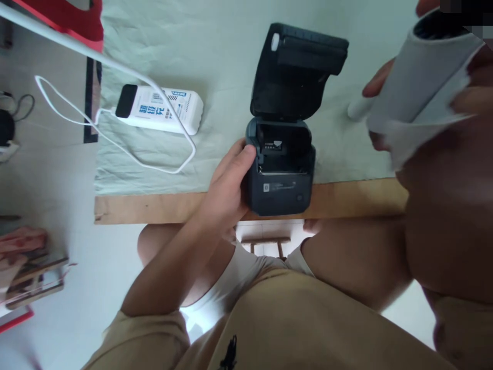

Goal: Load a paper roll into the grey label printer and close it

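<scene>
A dark label printer point(283, 190) stands tilted at the table's front edge, its lid point(296, 72) swung up and its inner compartment bare. My left hand point(234, 169) grips the printer's left side, thumb on the rim. Close to the camera at upper right, my right hand point(472, 100) is closed around a white roll point(408, 77), apparently paper, with a dark hollow end. A loose white flap hangs from the roll. Beside it, a small white cylinder point(358, 109) is partly hidden behind my fingers. Blur covers much of this hand.
A white power bank point(165, 110) lies at left with a white cable point(154, 167) looping over it. Pale green cloth point(215, 67) covers the table, whose wooden edge point(154, 205) shows in front. Something red point(73, 20) sits at the upper left corner.
</scene>
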